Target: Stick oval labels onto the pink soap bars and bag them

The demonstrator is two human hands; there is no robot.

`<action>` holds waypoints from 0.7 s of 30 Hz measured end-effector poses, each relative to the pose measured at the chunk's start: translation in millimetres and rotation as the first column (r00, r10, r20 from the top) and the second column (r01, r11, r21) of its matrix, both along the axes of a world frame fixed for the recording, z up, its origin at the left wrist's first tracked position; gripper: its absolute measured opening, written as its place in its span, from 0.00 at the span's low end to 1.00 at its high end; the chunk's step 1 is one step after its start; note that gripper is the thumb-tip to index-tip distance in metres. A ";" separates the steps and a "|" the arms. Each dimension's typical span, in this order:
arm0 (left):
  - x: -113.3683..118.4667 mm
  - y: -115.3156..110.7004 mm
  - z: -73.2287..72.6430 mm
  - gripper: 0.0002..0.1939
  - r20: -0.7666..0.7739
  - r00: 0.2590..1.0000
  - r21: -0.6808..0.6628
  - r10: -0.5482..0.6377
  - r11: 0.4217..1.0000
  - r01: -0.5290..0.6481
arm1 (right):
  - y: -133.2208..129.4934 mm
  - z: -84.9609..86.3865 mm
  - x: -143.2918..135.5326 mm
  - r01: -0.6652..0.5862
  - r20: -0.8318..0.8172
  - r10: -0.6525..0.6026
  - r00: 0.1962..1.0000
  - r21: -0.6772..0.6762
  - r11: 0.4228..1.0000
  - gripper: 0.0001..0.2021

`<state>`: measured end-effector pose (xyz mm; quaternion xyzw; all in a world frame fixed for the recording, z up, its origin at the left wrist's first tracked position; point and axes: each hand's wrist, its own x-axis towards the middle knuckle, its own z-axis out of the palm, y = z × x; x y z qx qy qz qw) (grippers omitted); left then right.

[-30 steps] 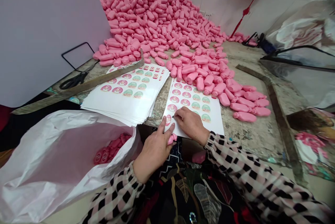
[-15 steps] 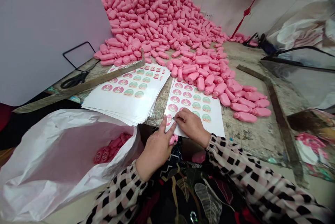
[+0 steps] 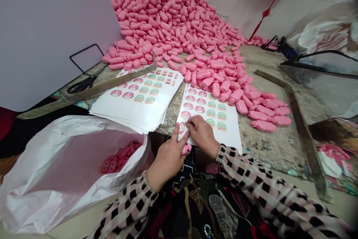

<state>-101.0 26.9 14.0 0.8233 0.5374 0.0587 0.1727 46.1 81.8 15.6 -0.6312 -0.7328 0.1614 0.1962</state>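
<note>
A small pink bottle [image 3: 185, 149] is held under the palm side of my left hand [image 3: 168, 157], its capped end poking out on the right. My left index finger lies on the near left corner of a sticker sheet [image 3: 232, 134], beside an oval pink sticker [image 3: 181, 127]. My right hand [image 3: 201, 134] has its fingers pinched together at that sticker's right edge; whether they grip it is too small to tell. Rows of pink and green round stickers show on the sheet, and loose pink bottles cover its far edge.
A large heap of pink bottles [image 3: 173, 19] rises against the wall. More sticker sheets [image 3: 120, 108] lie at left under a metal bar [image 3: 92, 91], near black scissors [image 3: 82, 84]. A white bag [image 3: 56, 164] at lower left holds labelled pink bottles [image 3: 120, 157]. Another bar [image 3: 304, 131] borders the right.
My right hand has shifted slightly left and down, still at the oval sticker. My left hand keeps the bottle in nearly the same place. The whole view has shifted a little.
</note>
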 end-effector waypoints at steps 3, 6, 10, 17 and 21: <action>0.3 -0.3 1.1 0.33 0.005 1.000 0.014 0.003 1.000 -0.003 | 3.2 3.2 -2.5 -0.005 0.020 0.005 1.000 -0.011 1.000 0.09; 0.4 -0.5 1.5 0.31 0.011 1.000 0.018 0.008 1.000 -0.009 | 6.5 7.6 -1.5 -0.029 0.036 0.030 0.999 -0.035 0.999 0.09; -0.1 -1.0 0.4 0.31 0.024 1.000 0.026 0.007 1.000 -0.007 | 8.7 12.2 4.1 -0.050 0.046 0.052 0.998 -0.051 0.997 0.08; 1.6 -1.9 -2.5 0.33 -0.008 1.000 0.044 0.028 0.999 -0.028 | 9.5 13.4 2.9 -0.027 0.003 0.027 1.000 -0.070 0.997 0.10; 2.7 -2.8 -2.0 0.31 -0.009 0.999 0.044 0.036 0.998 -0.036 | 8.6 11.4 -1.9 0.056 -0.010 -0.056 0.998 -0.060 0.997 0.10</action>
